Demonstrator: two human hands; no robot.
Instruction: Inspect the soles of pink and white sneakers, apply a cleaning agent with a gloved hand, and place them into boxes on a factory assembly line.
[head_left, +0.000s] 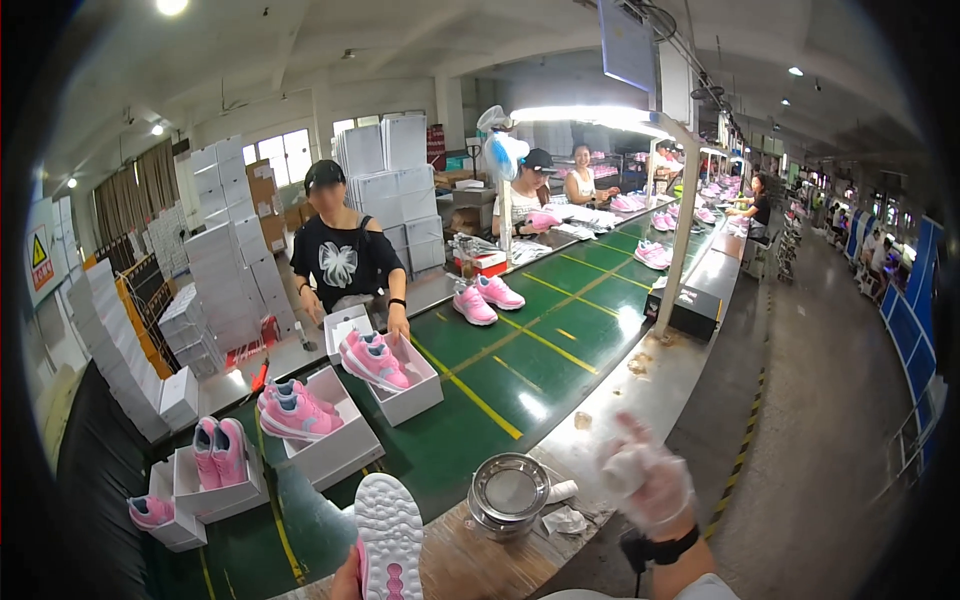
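Observation:
At the lower edge my left hand (347, 578) grips a pink sneaker (390, 540), its white studded sole with a pink patch turned toward me. My right hand (655, 490), in a thin whitish glove and smeared by motion, is raised over the right edge of the bench. Its fingers curl around a white wad (625, 470) whose material I cannot make out. Between the hands, a round metal tin (508, 490) stands on the worn bench top (460, 565). Beside the tin lie a white roll (563, 491) and a crumpled white piece (565, 521).
Open white boxes with pink sneakers (300, 410) line the green conveyor belt (520, 350) at left. Across it, a co-worker (345, 250) touches a box (410, 395). More pink sneakers (487, 298) sit farther along. A white post (680, 240) rises by a black box (690, 308).

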